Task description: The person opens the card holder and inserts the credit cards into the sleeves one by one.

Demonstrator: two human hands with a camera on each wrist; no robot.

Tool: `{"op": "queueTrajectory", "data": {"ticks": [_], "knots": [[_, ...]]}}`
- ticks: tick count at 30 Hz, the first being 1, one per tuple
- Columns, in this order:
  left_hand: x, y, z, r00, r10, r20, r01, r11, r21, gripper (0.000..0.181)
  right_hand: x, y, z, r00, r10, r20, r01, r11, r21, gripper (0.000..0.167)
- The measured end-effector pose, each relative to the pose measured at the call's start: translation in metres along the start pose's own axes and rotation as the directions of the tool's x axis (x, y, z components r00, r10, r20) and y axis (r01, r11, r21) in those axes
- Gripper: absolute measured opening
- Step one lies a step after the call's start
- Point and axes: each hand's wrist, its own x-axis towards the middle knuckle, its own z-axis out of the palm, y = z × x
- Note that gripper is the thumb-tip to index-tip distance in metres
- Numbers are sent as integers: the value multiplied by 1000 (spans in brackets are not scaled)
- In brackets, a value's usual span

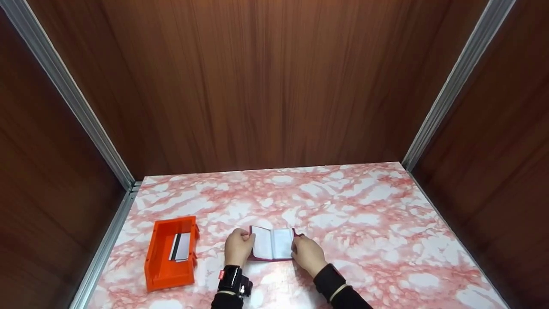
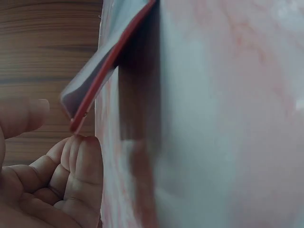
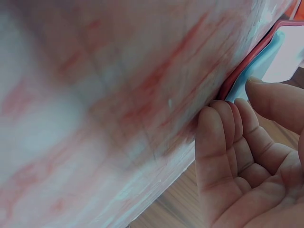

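I record near-side glare on the pink-and-white marbled tabletop; both wrist views reach me hazy and partly blurred.

Site: an enclosed booth, most like a lab test cell; exact use could not be told. Head view: wood-grain panels stood at 9, 12 and 3 o'clock. Grey metal rails ran along their corners at 10 and 2. A red-and-white marbled surface lay at 6 o'clock. A strapped-on black wrist device also suggested a lab.
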Motion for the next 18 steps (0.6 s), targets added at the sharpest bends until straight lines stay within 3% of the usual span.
{"op": "queueTrajectory", "data": {"ticks": [5, 18], "knots": [[6, 4, -16, 1000, 13, 7, -13, 1000, 21, 22, -1, -1, 0, 1000, 8, -4, -8, 1000, 8, 22], [23, 8, -77, 996, 88, -13, -85, 988, 130, 19, 0, -2, 0, 1000, 3, 7, -3, 1000, -7, 20]]}}
